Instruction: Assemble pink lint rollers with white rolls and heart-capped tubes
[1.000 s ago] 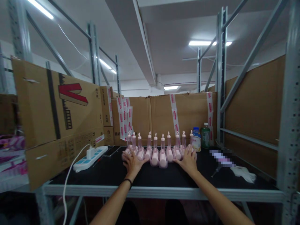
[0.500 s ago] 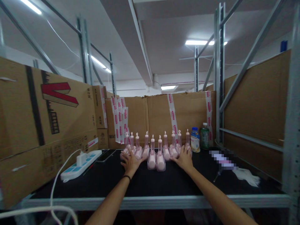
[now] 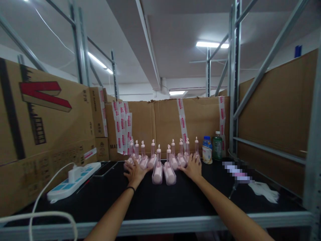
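Several pink, see-through bottles with wide trough-like lower parts and small loops on top stand in a V-shaped cluster across the black table. My left hand point(image 3: 135, 172) lies spread around the left end of the cluster, its fingers covering part of a left-end bottle point(image 3: 131, 150). At the other end, my right hand point(image 3: 192, 167) is spread too, fingertips at the right-end bottle point(image 3: 197, 146). Between my hands, nearest me, are the front left bottle point(image 3: 157, 172) and the front right bottle point(image 3: 170, 174), with a narrow gap between them. Neither hand visibly grasps a bottle.
A white power strip point(image 3: 75, 182) with a plugged-in cable and a phone point(image 3: 105, 169) lie left. A blue-capped bottle point(image 3: 207, 150) and a green bottle point(image 3: 217, 146) stand right. A white glove point(image 3: 264, 191) lies far right. Cardboard walls point(image 3: 165, 120) enclose the table.
The camera view has turned slightly right, so everything sits farther left. The two front bottles stand wider apart and are angled away from each other. Both hands remain spread at the cluster's ends.
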`<move>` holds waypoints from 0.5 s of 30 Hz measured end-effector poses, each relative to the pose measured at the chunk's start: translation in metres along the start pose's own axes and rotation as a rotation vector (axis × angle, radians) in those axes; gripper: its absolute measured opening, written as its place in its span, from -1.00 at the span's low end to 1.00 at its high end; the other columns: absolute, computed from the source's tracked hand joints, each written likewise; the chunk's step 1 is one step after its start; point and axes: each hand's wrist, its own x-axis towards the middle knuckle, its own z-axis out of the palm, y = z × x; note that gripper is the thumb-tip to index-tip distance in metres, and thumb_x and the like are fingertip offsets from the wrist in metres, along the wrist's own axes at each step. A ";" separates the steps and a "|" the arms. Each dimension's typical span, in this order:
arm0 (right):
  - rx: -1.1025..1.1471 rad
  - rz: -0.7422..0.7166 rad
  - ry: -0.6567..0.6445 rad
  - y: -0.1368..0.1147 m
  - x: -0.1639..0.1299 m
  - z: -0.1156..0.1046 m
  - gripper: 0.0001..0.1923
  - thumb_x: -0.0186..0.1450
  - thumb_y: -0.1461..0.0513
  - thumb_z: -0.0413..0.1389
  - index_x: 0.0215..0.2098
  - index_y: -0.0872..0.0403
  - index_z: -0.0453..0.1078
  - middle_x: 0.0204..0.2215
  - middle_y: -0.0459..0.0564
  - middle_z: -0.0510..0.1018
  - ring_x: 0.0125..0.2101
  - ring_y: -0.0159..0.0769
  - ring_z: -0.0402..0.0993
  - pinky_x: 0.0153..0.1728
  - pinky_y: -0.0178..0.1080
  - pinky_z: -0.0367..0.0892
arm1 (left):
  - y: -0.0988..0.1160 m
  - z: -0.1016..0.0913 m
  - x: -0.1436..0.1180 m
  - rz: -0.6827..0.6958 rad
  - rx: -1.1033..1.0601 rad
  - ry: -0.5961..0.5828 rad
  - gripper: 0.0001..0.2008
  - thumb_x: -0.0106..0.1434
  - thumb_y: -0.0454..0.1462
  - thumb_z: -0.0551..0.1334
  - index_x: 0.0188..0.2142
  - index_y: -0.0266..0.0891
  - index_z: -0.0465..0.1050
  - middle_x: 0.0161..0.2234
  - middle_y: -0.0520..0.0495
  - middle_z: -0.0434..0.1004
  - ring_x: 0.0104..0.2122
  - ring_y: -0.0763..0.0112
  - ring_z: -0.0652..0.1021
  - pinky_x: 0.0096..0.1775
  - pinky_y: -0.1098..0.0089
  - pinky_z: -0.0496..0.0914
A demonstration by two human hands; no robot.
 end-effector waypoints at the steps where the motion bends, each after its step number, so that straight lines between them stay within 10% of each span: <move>1: -0.001 0.000 0.003 0.000 0.000 0.001 0.29 0.18 -0.33 0.13 0.48 0.40 -0.14 0.46 0.54 -0.21 0.45 0.38 -0.37 0.31 0.26 -0.16 | 0.000 0.001 0.001 0.001 -0.004 0.000 0.41 -0.03 0.36 0.30 0.50 -0.27 -0.43 0.46 -0.69 -0.53 0.42 -0.56 -0.23 0.19 -0.47 -0.01; 10: 0.103 -0.025 0.080 0.003 -0.006 -0.003 0.22 0.18 -0.31 0.16 0.47 0.33 -0.06 0.45 0.51 -0.07 0.44 0.34 -0.31 0.32 0.29 -0.30 | -0.003 0.001 0.003 0.038 -0.041 -0.046 0.44 -0.06 0.38 0.31 0.50 -0.20 -0.46 0.46 -0.65 -0.57 0.42 -0.54 -0.27 0.21 -0.48 -0.05; 15: 0.259 -0.157 0.219 0.002 -0.006 -0.034 -0.30 0.42 -0.12 -0.02 0.26 0.26 0.25 0.25 0.47 0.32 0.29 0.22 0.15 0.25 0.19 0.02 | -0.010 -0.008 0.005 0.060 -0.076 -0.088 0.40 -0.05 0.37 0.33 0.50 -0.10 -0.44 0.48 -0.57 -0.55 0.43 -0.48 -0.24 0.22 -0.43 0.02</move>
